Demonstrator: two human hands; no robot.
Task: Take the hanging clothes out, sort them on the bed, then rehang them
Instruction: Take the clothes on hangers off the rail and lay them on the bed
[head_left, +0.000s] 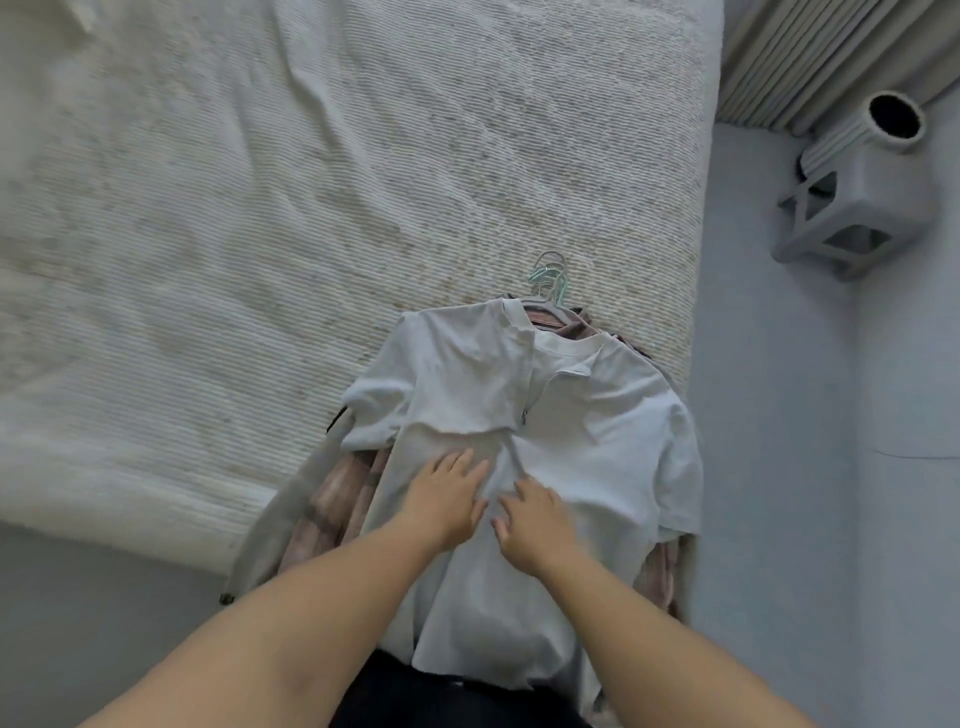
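Cream ribbed bedspread across the bed (311, 208), grey floor off its right edge, with a pale ridged stand (862, 187) and pleated curtain (810, 57) near the far right corner. Pile of clothes (524, 415) lying at the bed's near right corner, hems spilling over the near edge. On top, two white T-shirts: one (452, 374) overlapping the left shoulder of a larger one (602, 431). Beneath, pink-and-grey checked fabric (332, 499) showing at the left and right sides. Bunched hanger hooks (549, 275), pale green and white, poking out past the collars toward the middle of the bed.

Left hand (447, 499) flat on the white cloth, fingers spread and fairly straight, pressing and gripping nothing. Right hand (535, 519) just beside it, fingers bent down into the fabric; grip there hard to judge, whether pinching a fold or only touching cannot be told.

Step in hand, by the look of it: sorting, with the clothes out and stacked on the bed, hangers inside. Next move likely calls for lifting off the top shirt alone, hanger and all, without dragging the layers below, and laying it apart on the bare bedspread to the left. Risk: tangled hooks pulling neighbours along.
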